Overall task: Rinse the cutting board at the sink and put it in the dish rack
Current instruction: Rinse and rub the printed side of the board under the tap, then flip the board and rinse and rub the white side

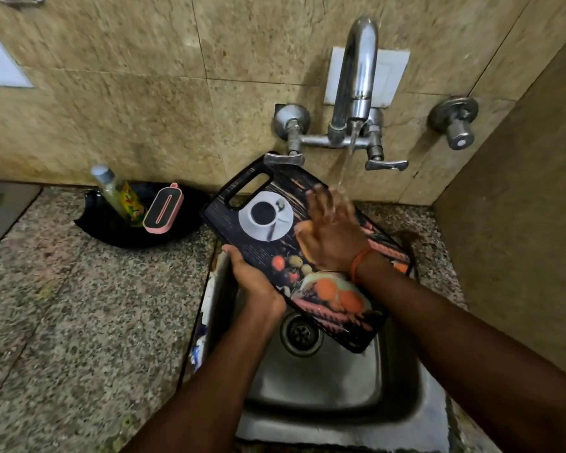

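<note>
The cutting board (265, 223), dark with a printed coffee cup and fruit, is held tilted over the steel sink (324, 387), its handle slot toward the wall. My left hand (252, 276) grips the board's left edge from below. My right hand (330, 230) lies flat on the printed face with fingers spread, blurred from motion, under a thin stream of water from the tap (356, 76). No dish rack is in view.
A black tray (111, 230) on the granite counter holds a soap bottle (118, 194) and a pink-edged scrubber (162, 207). Two tap levers (386, 165) and a separate wall valve (456, 125) stick out above the sink. A tiled side wall closes off the right.
</note>
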